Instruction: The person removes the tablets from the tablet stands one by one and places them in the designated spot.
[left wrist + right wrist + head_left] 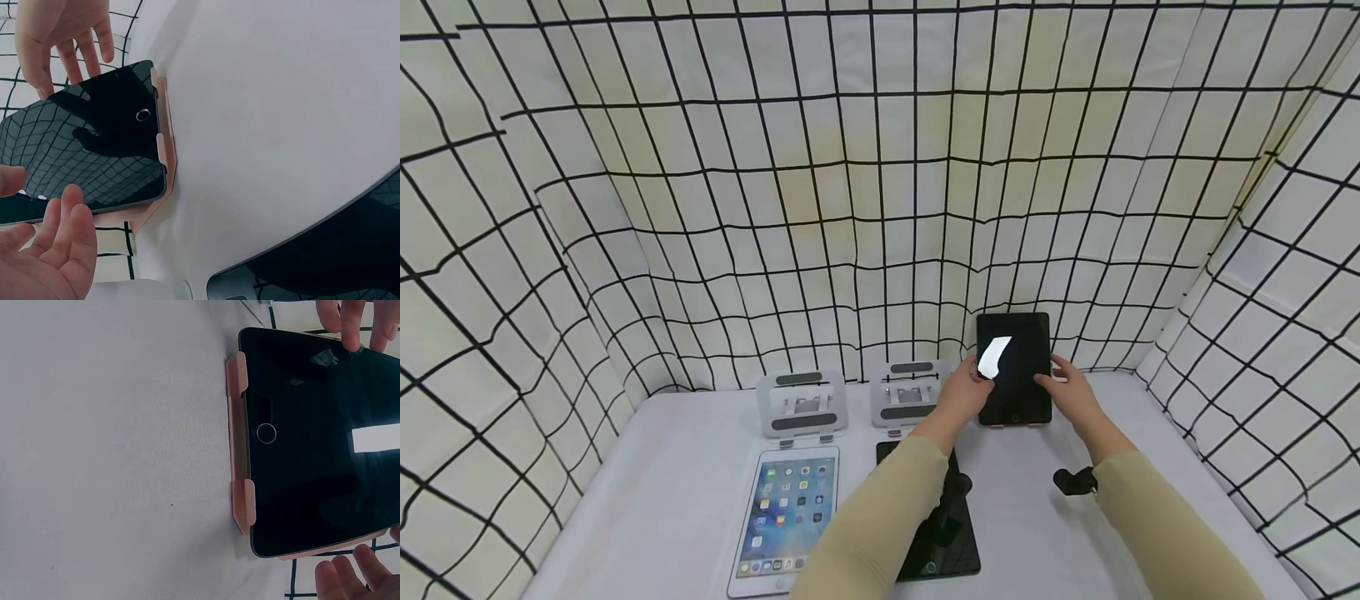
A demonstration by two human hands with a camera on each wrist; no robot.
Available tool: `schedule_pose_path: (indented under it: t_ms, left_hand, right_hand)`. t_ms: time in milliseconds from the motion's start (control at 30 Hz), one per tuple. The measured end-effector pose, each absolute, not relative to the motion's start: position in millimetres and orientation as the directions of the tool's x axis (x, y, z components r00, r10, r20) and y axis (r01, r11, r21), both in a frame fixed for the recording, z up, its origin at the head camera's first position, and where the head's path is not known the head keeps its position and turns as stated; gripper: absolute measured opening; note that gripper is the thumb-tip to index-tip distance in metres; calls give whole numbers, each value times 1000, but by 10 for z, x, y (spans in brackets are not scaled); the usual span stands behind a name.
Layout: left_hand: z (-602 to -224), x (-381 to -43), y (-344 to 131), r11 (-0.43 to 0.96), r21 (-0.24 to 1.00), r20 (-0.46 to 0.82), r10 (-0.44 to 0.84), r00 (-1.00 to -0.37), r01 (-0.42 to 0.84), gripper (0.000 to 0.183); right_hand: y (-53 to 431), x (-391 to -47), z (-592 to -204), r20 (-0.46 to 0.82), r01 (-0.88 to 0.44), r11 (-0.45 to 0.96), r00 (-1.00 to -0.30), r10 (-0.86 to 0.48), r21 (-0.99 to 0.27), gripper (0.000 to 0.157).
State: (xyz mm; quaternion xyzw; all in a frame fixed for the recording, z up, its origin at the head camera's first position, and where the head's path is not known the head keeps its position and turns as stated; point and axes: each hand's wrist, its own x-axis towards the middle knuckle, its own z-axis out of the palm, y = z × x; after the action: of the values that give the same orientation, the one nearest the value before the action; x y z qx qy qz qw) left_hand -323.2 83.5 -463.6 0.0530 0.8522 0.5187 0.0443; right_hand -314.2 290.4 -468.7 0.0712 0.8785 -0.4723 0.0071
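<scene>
A black tablet (pixel 1017 392) with a round home button leans upright on a pink tablet stand (pixel 237 450), its bottom edge behind the stand's two front lips. At its left side is my left hand (pixel 964 390), the thumb by the screen's edge and the fingers loosely spread in the left wrist view. On the opposite side, my right hand (pixel 1070 392) has its thumb against the tablet's edge, with its other fingers extended and apart. Neither hand's fingers wrap round the tablet.
A white tablet (pixel 790 521) with a lit screen lies flat at left. Another black tablet (pixel 951 550) lies partly beneath my left forearm. Behind them stand two whitish tablet stands (pixel 805 421), (pixel 887 412). A black-lined grid cloth (pixel 895 192) walls the white table (pixel 677 492).
</scene>
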Motion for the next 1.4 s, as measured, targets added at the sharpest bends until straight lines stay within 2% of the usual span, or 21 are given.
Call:
schedule_pose_path:
  t_ms: [667, 867, 1233, 1400]
  left_hand:
    - [-4708, -3243, 769, 417, 909, -60, 150, -987, 9, 61]
    - [-4741, -3218, 777, 428, 903, -21, 149, -989, 45, 61]
    - [-4786, -3151, 817, 446, 886, 91, 89, -992, 122, 56]
    - [-4767, -3132, 812, 429, 895, 103, 73, -992, 124, 49]
  right_hand:
    - [2917, -3155, -4767, -76, 112, 520, -993, 90, -847, 69]
    - [2945, -3124, -4774, -52, 93, 544, -995, 91, -834, 67]
    - [2979, -3052, -4885, 119, -32, 601, -987, 104, -798, 62]
    - [2982, -3063, -4934, 181, -67, 616, -975, 125, -785, 57]
